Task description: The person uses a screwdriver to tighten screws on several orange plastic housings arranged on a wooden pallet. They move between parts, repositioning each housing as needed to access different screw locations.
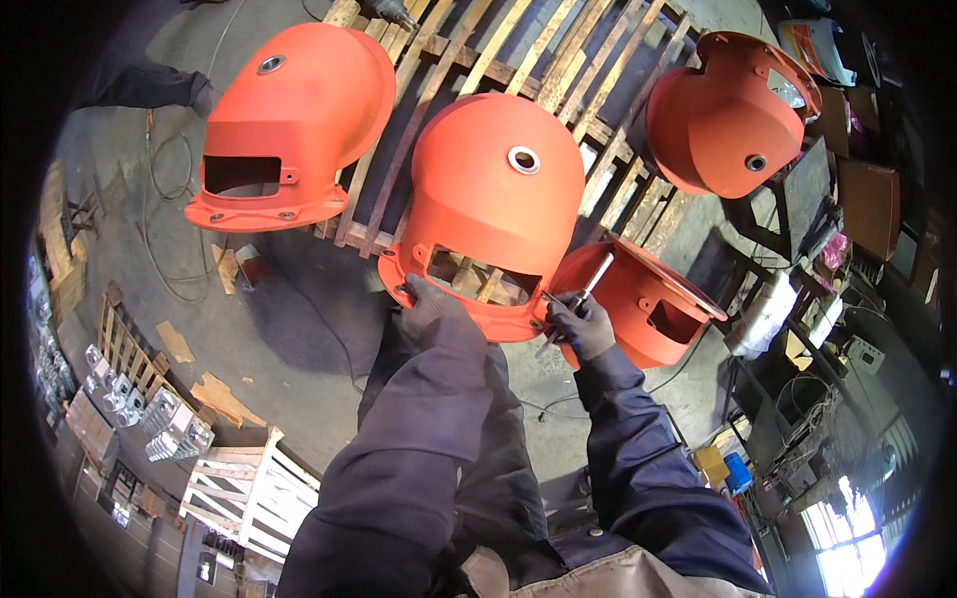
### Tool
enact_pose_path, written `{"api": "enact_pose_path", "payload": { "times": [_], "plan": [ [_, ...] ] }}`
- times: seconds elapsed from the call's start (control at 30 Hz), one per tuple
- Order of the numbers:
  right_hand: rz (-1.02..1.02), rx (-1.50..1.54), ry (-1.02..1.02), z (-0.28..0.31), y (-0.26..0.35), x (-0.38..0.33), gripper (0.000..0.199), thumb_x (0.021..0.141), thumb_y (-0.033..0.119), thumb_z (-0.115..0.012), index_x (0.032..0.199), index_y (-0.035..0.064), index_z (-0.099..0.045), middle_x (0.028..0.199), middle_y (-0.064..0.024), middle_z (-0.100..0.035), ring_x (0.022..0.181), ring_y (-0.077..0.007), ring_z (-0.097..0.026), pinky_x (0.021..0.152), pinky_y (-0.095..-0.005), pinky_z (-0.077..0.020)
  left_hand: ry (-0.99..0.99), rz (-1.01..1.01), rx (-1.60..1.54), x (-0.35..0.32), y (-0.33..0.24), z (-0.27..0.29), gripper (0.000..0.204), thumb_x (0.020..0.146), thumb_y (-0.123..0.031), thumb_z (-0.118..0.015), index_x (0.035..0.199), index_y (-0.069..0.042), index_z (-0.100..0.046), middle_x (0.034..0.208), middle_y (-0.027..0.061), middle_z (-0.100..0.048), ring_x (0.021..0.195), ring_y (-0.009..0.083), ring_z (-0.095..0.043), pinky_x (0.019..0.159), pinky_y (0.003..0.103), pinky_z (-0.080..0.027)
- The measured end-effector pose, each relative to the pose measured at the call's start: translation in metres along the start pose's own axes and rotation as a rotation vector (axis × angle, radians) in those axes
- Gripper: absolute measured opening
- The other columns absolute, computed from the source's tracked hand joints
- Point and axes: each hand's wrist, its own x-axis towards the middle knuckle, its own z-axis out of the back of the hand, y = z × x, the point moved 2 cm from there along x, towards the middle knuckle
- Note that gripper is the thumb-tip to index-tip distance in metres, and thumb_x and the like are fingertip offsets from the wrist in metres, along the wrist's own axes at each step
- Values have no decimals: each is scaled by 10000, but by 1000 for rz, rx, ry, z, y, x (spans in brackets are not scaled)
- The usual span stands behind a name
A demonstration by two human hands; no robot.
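Note:
An orange cast housing (493, 199) with a rectangular opening and a metal-ringed hole on top stands on a wooden pallet (469, 60) in front of me. My left hand (427, 304), in a dark glove, rests on the housing's lower left flange. My right hand (581, 321), also gloved, grips a metal tool (590, 284) with a slim shaft, held against the flange's right end.
Three more orange housings stand around: one at the left (289, 125), one at the upper right (733, 110), one tipped behind my right hand (653, 304). Cables (164, 214) lie on the concrete floor. A white crate (249, 488) and metal parts (150, 409) sit lower left. Cluttered benches (827, 299) fill the right.

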Motion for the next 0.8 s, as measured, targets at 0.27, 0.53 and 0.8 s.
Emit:
{"api": "enact_pose_path", "payload": {
  "times": [0.27,0.53,0.8],
  "plan": [
    [921,-1529,-46,5,45,-25,468,874,169,-697,1340,189,-661,1304,-70,-682,1225,-334,-627,1094,-540,-461,69,46,9,2,2,1,689,986,-581,-658,1173,77,-742,1141,216,-772,956,390,-763,755,526,-634],
    [-272,432,-7,13,-27,-10,323,1107,329,-602,1256,44,-635,872,-86,-698,619,-164,-634,598,-327,-573,-22,19,30,2,2,-1,610,999,-528,-685,1032,75,-778,942,238,-794,837,355,-769,780,450,-593],
    [437,-979,39,8,21,-7,334,982,140,-691,1313,97,-667,1056,-67,-748,973,-263,-716,903,-426,-568,-16,11,-15,0,0,0,587,993,-499,-706,1033,82,-778,964,231,-797,856,350,-770,776,443,-598]
  ]
}}
